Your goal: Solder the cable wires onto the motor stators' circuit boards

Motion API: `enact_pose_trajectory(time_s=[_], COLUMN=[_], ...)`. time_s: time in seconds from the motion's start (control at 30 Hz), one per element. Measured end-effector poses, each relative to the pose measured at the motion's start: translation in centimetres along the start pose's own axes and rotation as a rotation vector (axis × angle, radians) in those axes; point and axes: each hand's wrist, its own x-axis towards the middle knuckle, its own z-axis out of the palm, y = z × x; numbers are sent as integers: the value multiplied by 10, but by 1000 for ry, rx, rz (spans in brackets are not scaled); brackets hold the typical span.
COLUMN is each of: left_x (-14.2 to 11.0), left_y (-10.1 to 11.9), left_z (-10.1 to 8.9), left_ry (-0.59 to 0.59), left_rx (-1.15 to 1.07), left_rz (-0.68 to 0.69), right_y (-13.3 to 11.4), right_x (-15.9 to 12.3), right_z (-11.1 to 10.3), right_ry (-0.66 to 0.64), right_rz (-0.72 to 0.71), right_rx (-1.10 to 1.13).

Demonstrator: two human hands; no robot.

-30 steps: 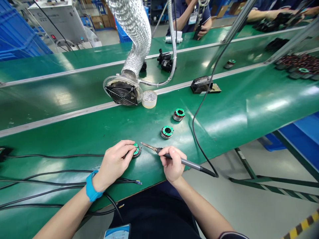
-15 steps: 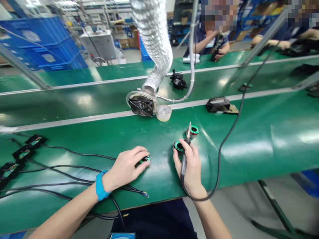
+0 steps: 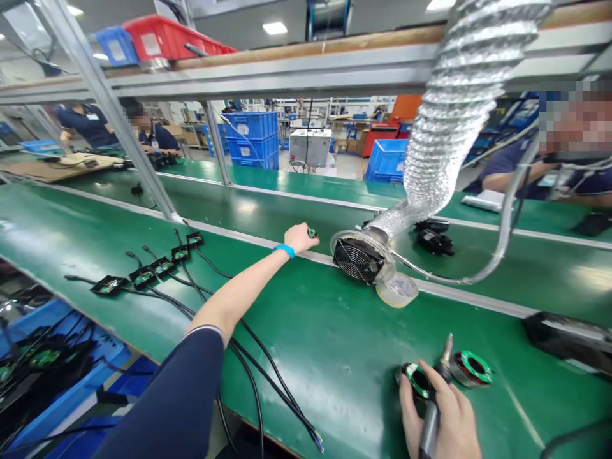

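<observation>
Your left hand has reached out to the rail, fingers closed on a ring, now well apart from the iron; your right hand grips iron, fingers at second ring

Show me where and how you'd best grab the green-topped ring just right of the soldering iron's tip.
I'd pinch the ring by its outer side wall, below the green top, coming down from its right. It sits flat, hole up, with its wall exposed there, while the metal tip of the soldering iron, possibly hot, is close on the left.
</observation>
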Motion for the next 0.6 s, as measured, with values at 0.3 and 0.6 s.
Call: enact_pose_trajectory(time_s=[0.3,0.6], left_x=[21,-57], left_y=[-53,-204], left_z=[14,-61], left_ry=[87,370], left_rx=[-73,-82], left_rz=[-163,-359], right_y=[15,3], right_x=[-1,-3], right_z=[5,6], right_ry=[19,9], right_rz=[-7,-23], right_rx=[38,50])
